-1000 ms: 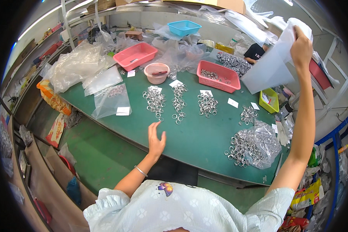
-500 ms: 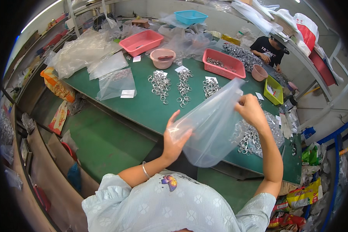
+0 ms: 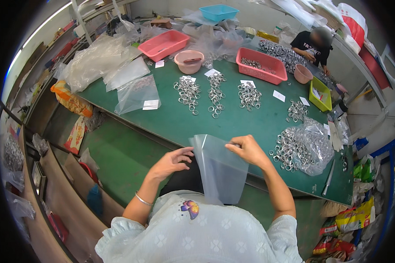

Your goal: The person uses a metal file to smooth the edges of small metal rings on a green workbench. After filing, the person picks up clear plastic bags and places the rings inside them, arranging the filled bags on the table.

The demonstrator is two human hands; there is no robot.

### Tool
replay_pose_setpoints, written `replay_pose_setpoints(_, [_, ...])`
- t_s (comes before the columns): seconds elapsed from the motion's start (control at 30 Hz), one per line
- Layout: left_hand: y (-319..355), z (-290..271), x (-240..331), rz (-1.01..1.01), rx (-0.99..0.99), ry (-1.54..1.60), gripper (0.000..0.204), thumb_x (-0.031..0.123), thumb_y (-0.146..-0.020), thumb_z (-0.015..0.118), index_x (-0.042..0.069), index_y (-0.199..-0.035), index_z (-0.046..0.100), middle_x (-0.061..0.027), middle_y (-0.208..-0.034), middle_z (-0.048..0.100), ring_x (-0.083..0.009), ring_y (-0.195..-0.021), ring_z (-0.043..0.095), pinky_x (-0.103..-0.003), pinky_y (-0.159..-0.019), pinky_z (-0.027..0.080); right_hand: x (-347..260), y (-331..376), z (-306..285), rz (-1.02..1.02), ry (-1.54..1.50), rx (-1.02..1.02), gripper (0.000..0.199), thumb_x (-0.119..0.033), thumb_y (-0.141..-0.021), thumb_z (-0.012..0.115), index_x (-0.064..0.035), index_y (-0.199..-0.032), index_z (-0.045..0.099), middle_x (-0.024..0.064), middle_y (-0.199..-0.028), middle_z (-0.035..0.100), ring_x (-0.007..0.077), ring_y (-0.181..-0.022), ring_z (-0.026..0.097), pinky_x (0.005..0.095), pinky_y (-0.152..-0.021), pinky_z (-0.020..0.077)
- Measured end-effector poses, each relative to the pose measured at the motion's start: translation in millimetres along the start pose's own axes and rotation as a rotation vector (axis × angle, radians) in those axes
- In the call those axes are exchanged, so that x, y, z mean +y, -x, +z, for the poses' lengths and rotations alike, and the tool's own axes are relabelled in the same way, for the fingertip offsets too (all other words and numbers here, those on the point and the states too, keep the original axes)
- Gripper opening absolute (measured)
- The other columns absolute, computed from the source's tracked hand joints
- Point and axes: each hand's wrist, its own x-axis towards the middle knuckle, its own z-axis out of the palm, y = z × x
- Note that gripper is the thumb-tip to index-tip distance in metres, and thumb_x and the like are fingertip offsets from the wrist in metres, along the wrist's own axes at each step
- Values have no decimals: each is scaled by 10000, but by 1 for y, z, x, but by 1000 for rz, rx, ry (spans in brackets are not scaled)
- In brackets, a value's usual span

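A clear plastic bag (image 3: 221,173) hangs in front of me at the table's near edge. My right hand (image 3: 250,151) pinches its upper right edge between thumb and fingers. Just left of the bag is my left hand (image 3: 173,163), fingers spread and curved toward its upper left corner; it grips nothing. Beyond the bag, metal rings lie in separate piles: a left pile (image 3: 188,93), a narrow middle one (image 3: 216,94) and another (image 3: 250,95) to the right. A larger heap of rings (image 3: 294,147) spills from a crumpled clear bag (image 3: 317,144) on the right.
A flat clear bag with a white label (image 3: 136,94) lies at the table's left. Behind the piles stand a pink bowl (image 3: 188,66), a red basin with rings (image 3: 267,75) and a green basket (image 3: 321,98). A co-worker (image 3: 312,46) sits at the far right. A metal tool (image 3: 329,177) lies near the right edge.
The plastic bag has come down and toward me, now hanging more upright. My right hand moved left and down with it. My left hand has come off the bag and shifted left.
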Motion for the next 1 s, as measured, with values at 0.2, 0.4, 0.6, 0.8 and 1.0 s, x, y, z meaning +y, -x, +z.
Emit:
replay_pose_setpoints(0.2, [-35,-1,-45,-160,-10,230,584,181,-810,665,9,-1299,395,-130,-1247,485,-210,-1133,487,-360,-947,407,-8,-14,5,-159,-795,-396,247,-205,-864,593,15,-758,629,2,-695,604,58,-653,504,242,-607,410])
replay_pose_setpoints(0.4, [-57,-16,-61,-51,-277,452,570,178,-836,632,-17,-1308,378,-113,-1307,452,-241,-1181,463,-390,-998,354,3,-26,22,-239,-1090,-504,274,-230,-835,617,26,-739,618,36,-676,602,87,-618,524,229,-574,398])
replay_pose_setpoints(0.6, [-77,-12,-44,56,-224,373,804,271,-794,679,5,-1396,218,-162,-1390,339,-284,-1290,334,-440,-1027,295,37,-25,18,-280,-1610,-378,306,-257,-805,642,1,-649,591,60,-635,582,117,-551,498,267,-519,385])
replay_pose_setpoints(0.8, [-110,22,-64,-217,-236,441,396,154,-815,673,-11,-1155,552,-103,-1122,590,-174,-1014,573,-309,-852,461,22,-31,50,-437,-1860,-524,291,-252,-778,657,-25,-620,566,68,-602,563,155,-511,474,305,-494,366])
replay_pose_setpoints(1.0, [-77,-33,-47,68,-85,418,115,82,-789,668,0,-865,642,-74,-836,634,-161,-797,600,-316,-745,481,42,-13,-4,-212,-1392,-38,322,-289,-769,671,-29,-626,545,55,-596,561,119,-496,453,270,-459,315])
